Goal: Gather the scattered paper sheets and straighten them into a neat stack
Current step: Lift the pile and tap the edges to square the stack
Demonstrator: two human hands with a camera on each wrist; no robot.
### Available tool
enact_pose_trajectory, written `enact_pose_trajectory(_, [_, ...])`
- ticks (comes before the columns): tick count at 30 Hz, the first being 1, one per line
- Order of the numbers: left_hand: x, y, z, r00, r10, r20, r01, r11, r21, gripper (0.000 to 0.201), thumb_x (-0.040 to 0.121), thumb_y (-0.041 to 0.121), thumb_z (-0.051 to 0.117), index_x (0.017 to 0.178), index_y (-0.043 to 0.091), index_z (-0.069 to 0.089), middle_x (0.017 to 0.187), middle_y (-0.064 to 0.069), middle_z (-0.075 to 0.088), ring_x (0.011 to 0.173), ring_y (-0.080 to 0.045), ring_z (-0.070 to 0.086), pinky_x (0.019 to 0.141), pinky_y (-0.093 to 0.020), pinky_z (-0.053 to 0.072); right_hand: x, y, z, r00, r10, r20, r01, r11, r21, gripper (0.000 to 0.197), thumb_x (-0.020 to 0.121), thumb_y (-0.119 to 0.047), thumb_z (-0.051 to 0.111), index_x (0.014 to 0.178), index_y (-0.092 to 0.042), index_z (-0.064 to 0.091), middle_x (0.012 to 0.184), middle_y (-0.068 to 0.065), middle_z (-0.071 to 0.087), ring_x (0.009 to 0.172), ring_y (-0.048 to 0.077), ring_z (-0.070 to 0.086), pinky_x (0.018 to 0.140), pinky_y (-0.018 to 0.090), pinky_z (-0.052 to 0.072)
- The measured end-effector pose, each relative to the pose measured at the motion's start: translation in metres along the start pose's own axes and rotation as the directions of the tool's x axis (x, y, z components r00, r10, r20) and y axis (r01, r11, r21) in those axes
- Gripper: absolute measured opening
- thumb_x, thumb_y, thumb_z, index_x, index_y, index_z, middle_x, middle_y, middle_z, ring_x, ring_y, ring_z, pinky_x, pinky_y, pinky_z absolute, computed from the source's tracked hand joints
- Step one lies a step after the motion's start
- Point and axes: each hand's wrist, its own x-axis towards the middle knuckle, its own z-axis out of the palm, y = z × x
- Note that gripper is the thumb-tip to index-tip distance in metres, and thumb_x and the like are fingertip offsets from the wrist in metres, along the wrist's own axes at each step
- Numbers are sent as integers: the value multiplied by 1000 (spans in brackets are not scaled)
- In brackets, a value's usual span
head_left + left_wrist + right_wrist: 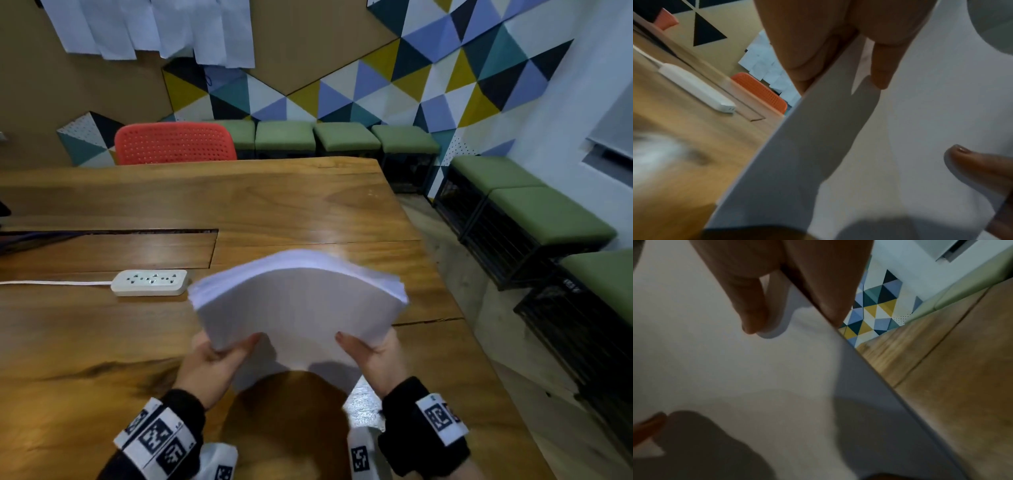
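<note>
A thick stack of white paper sheets (298, 308) is lifted off the wooden table (102, 342), bowed upward in the middle, its far edges slightly fanned. My left hand (219, 356) grips the stack's left side, thumb on top and fingers underneath. My right hand (370, 353) grips the right side the same way. In the left wrist view the paper stack (900, 129) fills the right half, with my left hand's thumb (884, 65) on it. In the right wrist view the paper stack (735, 369) fills the left, with my right hand's thumb (748, 309) pressing on its top.
A white power strip (150, 282) with its cord lies on the table left of the stack. A cable slot (109, 233) runs across the tabletop behind it. A red chair (174, 144) stands at the far side. Green benches (513, 212) line the walls on the right.
</note>
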Motion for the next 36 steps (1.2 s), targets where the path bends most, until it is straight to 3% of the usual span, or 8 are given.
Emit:
enact_pose_trajectory(9, [-3, -20, 1, 992, -124, -7, 123, 992, -25, 16, 79, 9, 67, 86, 20, 57, 88, -4, 61, 87, -16, 56, 72, -29, 46, -5, 16, -1, 999, 53, -13, -53, 999, -12, 29, 75, 6, 68, 86, -19, 60, 87, 6, 66, 89, 20, 64, 64, 21, 55])
enact_pose_trajectory(12, [-7, -14, 1, 993, -100, 55, 98, 994, 46, 50, 51, 40, 86, 87, 22, 57, 89, -4, 62, 93, -22, 58, 67, -25, 46, -7, 14, 2, 996, 86, -6, -87, 995, -51, 29, 66, -3, 79, 85, -17, 62, 85, 3, 68, 87, 24, 66, 62, 21, 54])
enact_pose_trajectory(15, [-9, 8, -2, 999, 36, 35, -37, 999, 18, 94, 11, 64, 79, 95, 30, 52, 96, 0, 59, 90, -11, 57, 69, -25, 51, -8, -5, -1, 999, -5, -42, 5, 1000, -6, 98, 26, -55, 88, 109, -11, 57, 93, 1, 70, 85, 7, 70, 62, 18, 54])
enact_pose_trajectory(19, [-4, 50, -6, 940, 327, -94, -339, 926, -170, 89, 35, 79, 68, 110, 34, 51, 94, 6, 61, 80, -5, 61, 65, -18, 52, -12, -51, -2, 947, -299, -117, 304, 952, 27, 94, 46, -80, 64, 127, -36, 45, 123, 13, 60, 115, 30, 56, 95, 43, 47])
enact_pose_trajectory(24, [4, 77, 8, 934, 256, -250, -306, 934, -186, 32, 78, 59, 49, 95, 35, 61, 83, 2, 73, 99, -27, 63, 86, -43, 47, -7, -78, 10, 908, -342, -240, 351, 936, -5, 38, 74, -53, 54, 96, -22, 61, 77, -16, 67, 70, -2, 59, 63, 15, 44])
enact_pose_trajectory(26, [4, 79, 12, 925, 274, -262, -317, 939, -137, 23, 80, 44, 46, 88, 31, 63, 91, 6, 65, 101, -21, 58, 84, -37, 47, -7, -79, 11, 931, -290, -223, 305, 952, 36, 26, 78, -37, 52, 83, -14, 62, 58, -13, 63, 53, -1, 56, 46, 13, 42])
enact_pose_trajectory(32, [4, 78, 14, 918, 300, -259, -328, 942, -73, 13, 89, 26, 50, 84, 31, 61, 87, 14, 55, 79, 1, 51, 66, -20, 42, -5, -78, 11, 927, -266, -264, 285, 958, 38, 29, 80, -32, 46, 70, -10, 63, 55, -8, 61, 51, 3, 56, 42, 15, 41])
enact_pose_trajectory(36, [2, 80, 13, 916, 322, -239, -349, 934, -76, 17, 91, 37, 46, 89, 30, 61, 90, 17, 56, 85, 3, 50, 81, -28, 41, -8, -79, 10, 926, -324, -193, 336, 942, 29, 37, 80, -40, 46, 84, -8, 64, 62, -12, 62, 54, -2, 57, 43, 11, 41])
